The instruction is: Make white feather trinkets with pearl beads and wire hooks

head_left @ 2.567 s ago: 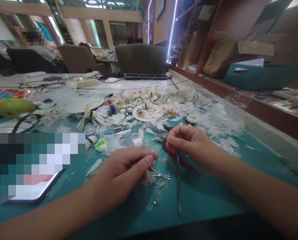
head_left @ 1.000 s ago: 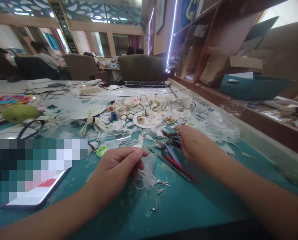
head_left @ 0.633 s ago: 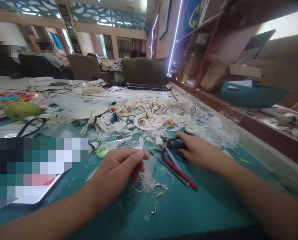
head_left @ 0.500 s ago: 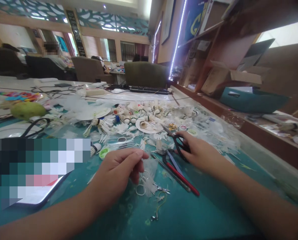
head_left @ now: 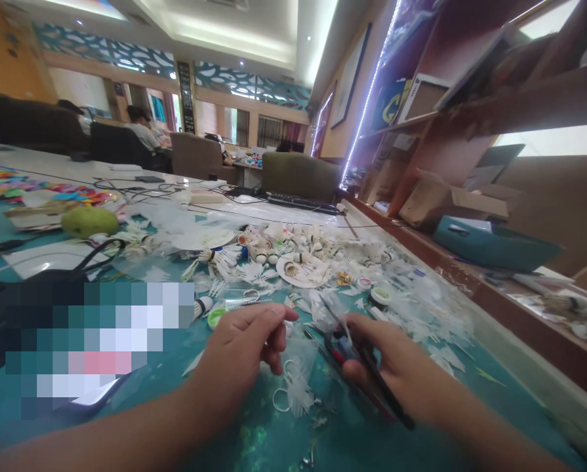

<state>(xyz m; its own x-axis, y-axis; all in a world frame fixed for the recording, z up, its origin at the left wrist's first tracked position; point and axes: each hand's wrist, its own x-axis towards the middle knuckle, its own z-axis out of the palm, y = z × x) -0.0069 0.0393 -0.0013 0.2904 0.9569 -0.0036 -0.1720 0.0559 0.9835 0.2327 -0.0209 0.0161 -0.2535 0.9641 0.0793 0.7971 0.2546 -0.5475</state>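
Dark-handled scissors (head_left: 372, 367) are in my right hand (head_left: 396, 357), their blades pointing up and to the left. Beneath that hand lies a red-handled tool (head_left: 337, 354), partly hidden by it. My left hand (head_left: 251, 334) is curled with thumb and fingertips together; anything between them is too small to make out. White feather pieces (head_left: 298, 387) and a pale ring (head_left: 281, 400) lie on the teal mat (head_left: 254, 432) between the hands. Small metal pieces (head_left: 307, 455) rest nearer the front edge.
Shuttlecocks (head_left: 222, 259), a white plate (head_left: 303, 278) and an open green pot (head_left: 380, 296) cover the area beyond the hands. A blurred-out screen device is at left, near a green fruit (head_left: 89, 223). People sit further back.
My right hand has lifted the scissors and turned them, with the handles now toward me. The view has tilted upward. My left hand keeps its curled shape.
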